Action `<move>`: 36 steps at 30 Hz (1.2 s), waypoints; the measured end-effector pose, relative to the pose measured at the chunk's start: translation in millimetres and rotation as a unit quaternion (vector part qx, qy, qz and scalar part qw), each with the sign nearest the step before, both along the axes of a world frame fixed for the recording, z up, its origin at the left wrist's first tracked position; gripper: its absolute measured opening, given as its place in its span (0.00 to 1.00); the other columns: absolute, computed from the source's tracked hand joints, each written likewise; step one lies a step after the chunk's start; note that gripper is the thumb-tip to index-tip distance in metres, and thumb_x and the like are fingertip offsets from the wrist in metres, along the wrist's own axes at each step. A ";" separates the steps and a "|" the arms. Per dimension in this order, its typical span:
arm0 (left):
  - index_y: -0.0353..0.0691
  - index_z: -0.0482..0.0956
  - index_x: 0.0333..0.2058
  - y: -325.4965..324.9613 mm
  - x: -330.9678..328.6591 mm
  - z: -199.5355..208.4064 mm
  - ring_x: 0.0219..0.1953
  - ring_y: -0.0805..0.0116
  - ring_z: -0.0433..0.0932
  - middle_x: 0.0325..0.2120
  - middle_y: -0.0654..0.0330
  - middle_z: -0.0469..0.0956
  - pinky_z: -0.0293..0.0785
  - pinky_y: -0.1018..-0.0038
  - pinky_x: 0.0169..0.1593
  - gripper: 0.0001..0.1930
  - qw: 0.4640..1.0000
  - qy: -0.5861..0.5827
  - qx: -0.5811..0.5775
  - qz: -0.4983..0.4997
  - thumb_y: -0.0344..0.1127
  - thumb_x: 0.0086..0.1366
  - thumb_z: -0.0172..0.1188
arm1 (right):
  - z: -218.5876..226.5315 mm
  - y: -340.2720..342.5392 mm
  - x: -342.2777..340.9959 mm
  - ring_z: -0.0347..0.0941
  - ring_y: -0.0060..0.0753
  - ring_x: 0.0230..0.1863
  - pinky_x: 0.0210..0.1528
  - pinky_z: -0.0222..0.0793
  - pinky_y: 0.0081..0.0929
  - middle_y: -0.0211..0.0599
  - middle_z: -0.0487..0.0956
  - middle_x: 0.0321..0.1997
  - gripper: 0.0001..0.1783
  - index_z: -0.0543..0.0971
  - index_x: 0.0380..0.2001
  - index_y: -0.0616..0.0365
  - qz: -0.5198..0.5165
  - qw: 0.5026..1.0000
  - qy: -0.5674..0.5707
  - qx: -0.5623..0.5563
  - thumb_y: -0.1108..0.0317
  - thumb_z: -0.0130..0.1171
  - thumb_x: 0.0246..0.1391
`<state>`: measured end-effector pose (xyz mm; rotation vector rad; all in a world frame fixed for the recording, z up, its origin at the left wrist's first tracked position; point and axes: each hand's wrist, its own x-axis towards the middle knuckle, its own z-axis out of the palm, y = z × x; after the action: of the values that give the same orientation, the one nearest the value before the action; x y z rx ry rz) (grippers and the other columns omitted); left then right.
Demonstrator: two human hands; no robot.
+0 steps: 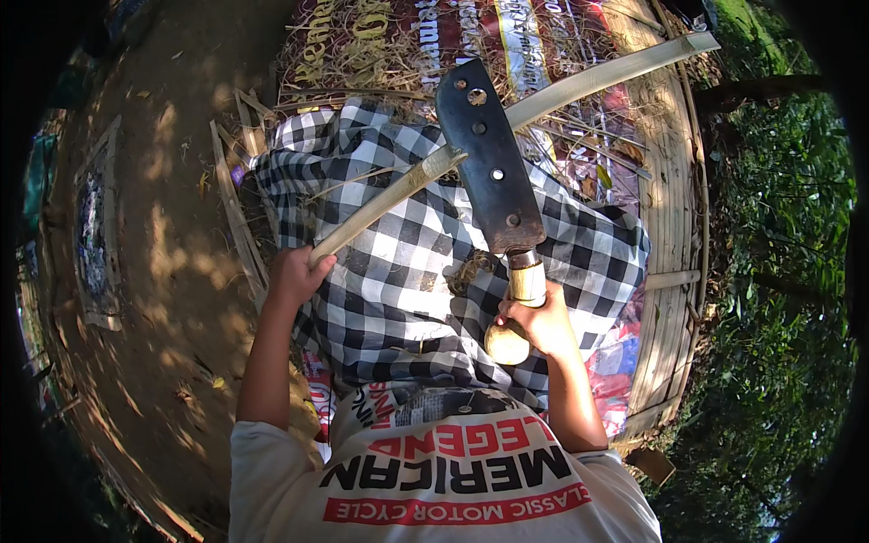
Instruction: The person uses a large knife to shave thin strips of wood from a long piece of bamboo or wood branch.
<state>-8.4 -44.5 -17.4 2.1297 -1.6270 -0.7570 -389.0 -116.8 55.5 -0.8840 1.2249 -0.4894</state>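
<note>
My left hand [297, 276] is closed around the near end of a long, pale bamboo strip [588, 83], which slants up and away to the far right. My right hand [540, 319] grips the wooden handle [528, 276] of a large cleaver [493, 158]. Its broad dark blade has several round holes and points away from me. The blade lies across the bamboo strip and hides a short stretch of its middle. Beneath both is a black-and-white checked cloth [389, 244], spread over my lap.
A printed sheet [407, 45] strewn with thin shavings lies beyond the cloth. Bamboo slats [665, 326] edge the platform on the right, with green plants [778, 244] past them. Bare, sun-dappled ground [181, 271] stretches to the left. Loose bamboo pieces [237, 204] lean near my left hand.
</note>
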 end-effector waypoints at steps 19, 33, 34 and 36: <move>0.33 0.74 0.18 -8.1 2.9 -3.3 0.19 0.45 0.74 0.12 0.46 0.70 0.68 0.61 0.23 0.23 0.999 0.036 -0.004 -0.003 0.51 0.54 0.64 | 9.1 -33.8 -10.0 0.78 0.30 0.24 0.30 0.75 0.28 0.38 0.78 0.21 0.09 0.74 0.28 0.66 0.012 0.971 -0.147 0.186 0.82 0.59 0.38; 0.34 0.72 0.16 -12.1 0.8 0.1 0.19 0.44 0.73 0.12 0.46 0.71 0.68 0.59 0.24 0.23 0.999 -0.020 -0.027 -0.014 0.48 0.53 0.67 | 16.5 -32.7 -9.1 0.76 0.29 0.23 0.29 0.73 0.28 0.37 0.76 0.20 0.06 0.73 0.27 0.66 -0.088 0.996 0.005 -0.011 0.80 0.55 0.40; 0.34 0.72 0.16 -13.2 1.3 2.2 0.19 0.44 0.73 0.12 0.46 0.71 0.68 0.59 0.24 0.23 0.999 -0.028 -0.022 -0.017 0.49 0.53 0.67 | 7.7 -25.8 -10.1 0.76 0.28 0.23 0.29 0.73 0.27 0.37 0.77 0.21 0.07 0.74 0.27 0.66 -0.029 0.998 0.054 -0.011 0.79 0.57 0.40; 0.34 0.73 0.16 -16.3 1.7 7.9 0.19 0.43 0.74 0.13 0.45 0.71 0.69 0.58 0.24 0.23 0.999 -0.048 -0.011 -0.022 0.49 0.52 0.67 | 8.6 -11.6 1.8 0.77 0.27 0.23 0.29 0.73 0.26 0.36 0.78 0.21 0.06 0.75 0.26 0.67 0.028 0.998 0.065 -0.003 0.78 0.58 0.40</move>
<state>-6.6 -60.9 -9.5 2.1530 -1.7273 -0.6563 -387.2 -128.4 64.1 -0.9642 1.3134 -0.3969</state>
